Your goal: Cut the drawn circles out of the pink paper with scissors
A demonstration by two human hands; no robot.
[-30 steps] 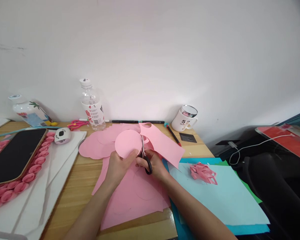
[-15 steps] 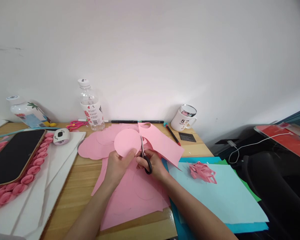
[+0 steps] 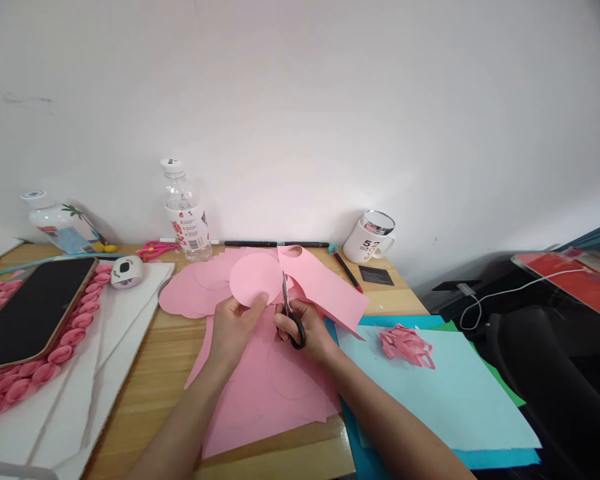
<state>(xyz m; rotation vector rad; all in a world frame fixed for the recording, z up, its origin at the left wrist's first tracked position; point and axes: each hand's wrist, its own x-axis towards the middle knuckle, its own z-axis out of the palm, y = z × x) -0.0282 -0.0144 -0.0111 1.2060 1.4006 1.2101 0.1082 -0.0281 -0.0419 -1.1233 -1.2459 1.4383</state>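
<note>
My left hand [image 3: 237,327] pinches the lower edge of a round pink paper disc [image 3: 254,279] between thumb and fingers. Wrapped in my right hand [image 3: 305,327] are black-handled scissors [image 3: 299,333], their blades pointing up beside the disc's right edge. Under both hands lie pink paper sheets [image 3: 275,413] with faint pencil circles on them. Several cut pink discs [image 3: 187,293] overlap behind my left hand. To the right of the scissors rests a pink paper offcut [image 3: 327,277] with round cut-outs.
A bottle [image 3: 187,227], black pens [image 3: 275,244] and a mug [image 3: 370,237] stand or lie along the wall. On the left, a phone [image 3: 35,310] rests on pink paper rosettes [image 3: 60,353]. Pink scraps [image 3: 407,345] lie on light blue paper [image 3: 450,400] at the right.
My left hand has turned the disc slightly, and its upper edge sits a little higher and tilted. The scissors stay close to its right edge. The whole view has shifted slightly.
</note>
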